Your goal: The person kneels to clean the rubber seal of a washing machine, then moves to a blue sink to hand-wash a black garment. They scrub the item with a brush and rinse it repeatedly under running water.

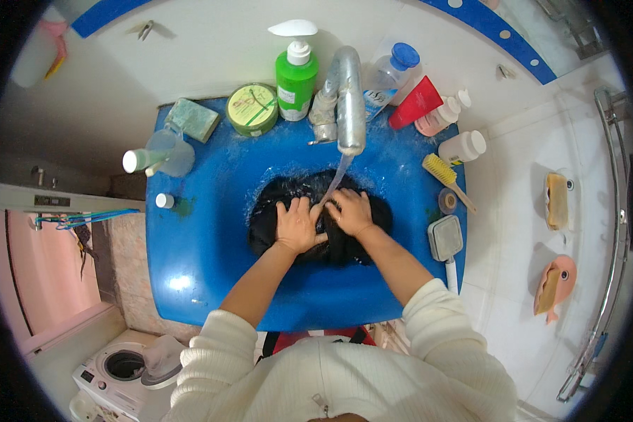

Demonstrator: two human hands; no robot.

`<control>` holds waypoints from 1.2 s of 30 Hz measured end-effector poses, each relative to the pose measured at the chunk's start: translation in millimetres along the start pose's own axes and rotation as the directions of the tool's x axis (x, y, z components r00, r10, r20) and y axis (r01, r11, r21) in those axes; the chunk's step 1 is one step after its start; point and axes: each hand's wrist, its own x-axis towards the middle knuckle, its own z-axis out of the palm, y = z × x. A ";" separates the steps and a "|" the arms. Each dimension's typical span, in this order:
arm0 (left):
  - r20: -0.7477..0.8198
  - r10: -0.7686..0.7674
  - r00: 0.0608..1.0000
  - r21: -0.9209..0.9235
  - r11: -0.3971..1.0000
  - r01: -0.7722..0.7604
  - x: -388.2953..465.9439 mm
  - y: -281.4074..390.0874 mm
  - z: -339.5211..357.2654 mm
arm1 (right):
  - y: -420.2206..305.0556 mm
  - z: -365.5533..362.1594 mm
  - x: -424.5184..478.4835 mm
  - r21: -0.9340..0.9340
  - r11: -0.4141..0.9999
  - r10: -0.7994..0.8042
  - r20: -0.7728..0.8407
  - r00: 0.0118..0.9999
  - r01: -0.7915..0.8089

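A soaked black cloth point(269, 227), perhaps a garment, lies bunched in the basin of a blue sink point(216, 211). My left hand point(297, 226) rests on the cloth with its fingers spread and its thumb out to the right. Beside it, my right hand point(352, 212) presses on the same cloth with fingers bent. Whether it pinches any fabric is hidden. Water point(337, 179) runs from a metal faucet point(351, 100) and falls between the two hands. Small bubbles and splashes surround the upper edge of the cloth.
Along the back rim stand a green pump bottle point(295, 84), a round tub point(252, 109) and a red tube point(415, 103). A plastic jug point(176, 153) is at left. At right lie a yellow-bristled brush point(443, 171) and a shower head point(446, 238). A washing machine point(121, 364) sits lower left.
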 end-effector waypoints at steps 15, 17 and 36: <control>-0.402 -0.268 0.876 -0.573 0.819 -0.013 -128.3 -1.9 -64.6 | -78.0 -5.9 61.9 -0.160 0.926 0.372 0.227 0.900 -0.343; -0.459 -0.399 0.794 -0.627 0.779 0.029 -111.9 -28.7 -60.1 | -100.9 -24.4 47.8 -0.007 0.959 0.282 0.167 0.945 -0.284; -0.120 -0.053 0.991 0.047 0.997 0.059 -65.8 57.3 -33.2 | -50.2 -60.3 -90.1 -0.101 0.991 0.093 0.017 0.995 -0.091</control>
